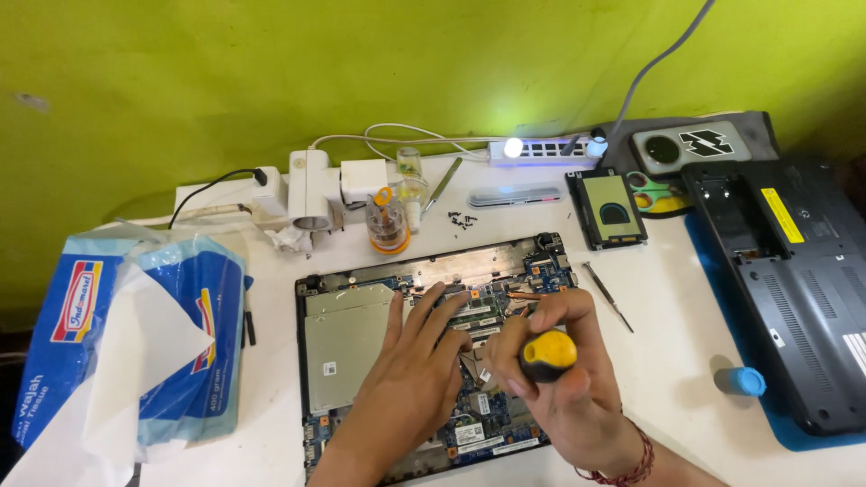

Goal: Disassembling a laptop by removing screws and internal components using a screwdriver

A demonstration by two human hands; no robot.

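Both hands worked over the opened laptop (pixel 361 334) lying near on the white surface (pixel 667 352). Her right hand (pixel 564 379) was wrapped around a yellow-handled screwdriver (pixel 547 353), tip down into the circuit board. Her left hand (pixel 415 361) rested flat, fingers spread, on the board just beside it. Left lay a tissue pack (pixel 135 343); right, a laptop cover (pixel 794 280) and blue cap (pixel 745 381).

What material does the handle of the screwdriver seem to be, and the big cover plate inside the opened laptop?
The screwdriver handle, gripped in the right hand, looks like glossy yellow plastic with a black band, perhaps rubber; it shows a soft shine. The cover plate looks like thin bare metal: flat, grey, matt, with stamped edges. The left hand rests on the laptop beside it.
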